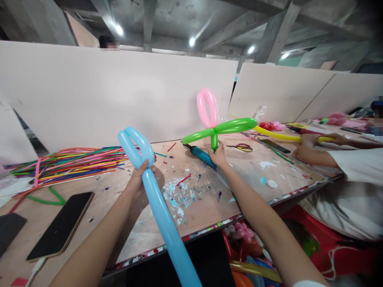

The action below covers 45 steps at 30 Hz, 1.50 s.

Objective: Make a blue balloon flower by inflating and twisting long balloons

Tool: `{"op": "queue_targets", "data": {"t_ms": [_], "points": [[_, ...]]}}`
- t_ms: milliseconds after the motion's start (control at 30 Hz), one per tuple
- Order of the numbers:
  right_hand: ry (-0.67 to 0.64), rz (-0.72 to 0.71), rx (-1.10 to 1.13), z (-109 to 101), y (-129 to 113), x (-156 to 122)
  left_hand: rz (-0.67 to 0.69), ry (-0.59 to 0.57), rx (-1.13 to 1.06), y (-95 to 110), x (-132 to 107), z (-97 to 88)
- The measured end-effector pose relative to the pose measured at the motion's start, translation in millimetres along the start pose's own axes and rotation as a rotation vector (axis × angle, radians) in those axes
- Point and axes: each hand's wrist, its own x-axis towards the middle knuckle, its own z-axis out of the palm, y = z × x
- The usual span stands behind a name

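The bench (206,209) spans the scene. A long blue balloon (165,224) rises from the near edge to a double loop; the left grip (139,179) is closed around it just below the loops. A pile of thin balloons (74,161) lies far left. The right grip (219,156) is pinched shut on the stem of a green and pink balloon flower (227,127) above the bench's far middle. A black phone (61,225) lies near left, a blue pump (201,154) just beside the right grip.

Light-blue balloon (163,207), pink-and-green balloon flower (220,127)
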Motion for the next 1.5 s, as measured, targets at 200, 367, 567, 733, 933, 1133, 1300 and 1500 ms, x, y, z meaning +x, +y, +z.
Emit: {"op": "queue_targets", "data": {"t_ms": [200, 367, 567, 733, 933, 1133, 1300, 1500], "points": [[0.109, 0.021, -0.005, -15.8, -26.8, -5.2, 0.119, 0.065, 0.131, -4.4, 4.6, -1.8], [-0.313, 0.107, 0.575, -21.5, -85.6, -23.5, 0.262, 0.121, 0.198, -4.3, 3.9, 10.0], [-1.477, 0.457, 1.177, -4.7, -178.0, -78.0, 0.43, 0.067, 0.212, -3.7, 11.0, 42.3], [-1.371, 0.671, 1.233, -4.8, -198.5, -107.2, 0.43, 0.031, 0.227, -16.2, 15.6, 42.2], [-1.379, 0.847, 1.166, -0.5, -184.3, -117.2, 0.312, 0.035, 0.318, -37.8, 18.8, 28.7], [-1.382, 0.781, 1.26, 0.3, -186.1, -112.3, 0.29, 0.041, 0.335, -35.1, 10.3, 29.8], [-1.333, 0.818, 1.241, -10.8, -188.2, -114.5, 0.249, -0.015, 0.325, -34.7, 1.3, 36.2], [-1.361, 0.936, 1.275, -6.6, -191.0, -113.7, 0.421, 0.115, 0.4, -41.9, 6.4, 34.6]]}}
